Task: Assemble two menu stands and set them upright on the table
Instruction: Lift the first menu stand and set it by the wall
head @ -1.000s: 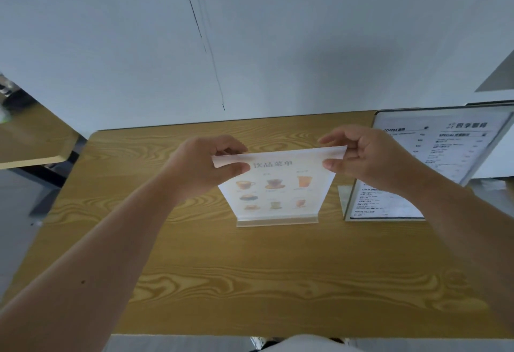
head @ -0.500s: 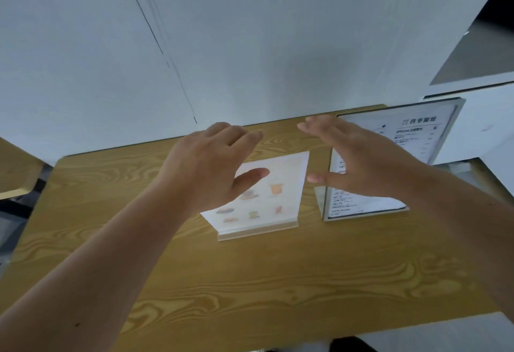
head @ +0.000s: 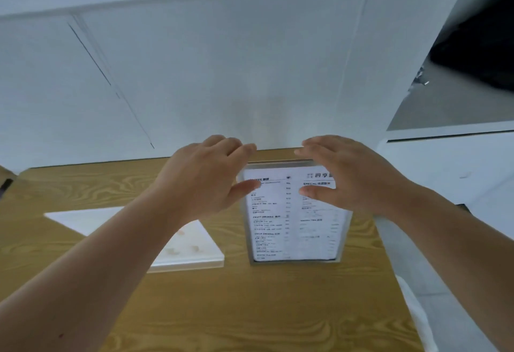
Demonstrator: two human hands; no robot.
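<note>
Both hands are hovering at the top of the tall menu stand (head: 294, 218), which is standing upright near the desk's (head: 250, 310) far right corner, close to the right edge. The left hand (head: 205, 182) is spread open, fingers loosely curled above the stand's upper left corner and thumb lying over the printed page just below it. The right hand (head: 347, 176) is mirroring it at the upper right corner, fingers arched over the top edge and thumb stretched across the page. Neither hand is closed around anything; whether the thumbs are actually touching the stand's face cannot be told through the blur. The second menu stand (head: 192, 248), with pale drink pictures on a clear base, is sitting to the left of the tall one, towards the middle of the desk, partly hidden behind the left forearm and touched by neither hand.
</note>
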